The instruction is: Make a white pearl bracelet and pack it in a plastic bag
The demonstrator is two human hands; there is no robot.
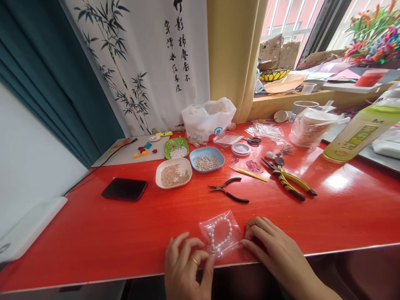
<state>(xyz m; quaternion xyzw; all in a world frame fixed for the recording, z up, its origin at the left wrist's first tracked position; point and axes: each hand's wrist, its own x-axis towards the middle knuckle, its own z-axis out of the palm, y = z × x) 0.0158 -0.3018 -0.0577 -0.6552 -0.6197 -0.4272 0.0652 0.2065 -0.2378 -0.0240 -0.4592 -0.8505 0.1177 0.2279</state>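
Observation:
A small clear plastic bag (206, 228) lies near the table's front edge with a white pearl bracelet (230, 228) inside it. At the bag's lower left corner, my left hand (187, 264) pinches the plastic between thumb and index finger; the other fingers are curled and a gold ring shows. My right hand (268, 241) rests on the table with bent fingers, its thumb and fingertips closed at the bag's right corner. Beyond the bag lie black-handled jewelry pliers (222, 188), jaws pointing left.
Bead trays in white (158, 180), blue (222, 163) and green (166, 155) stand farther back. A phone (124, 189) lies left; yellow-black pliers (289, 181), tweezers (248, 173) and scissors (253, 141) lie right. A drink bottle (353, 137) leans at far right.

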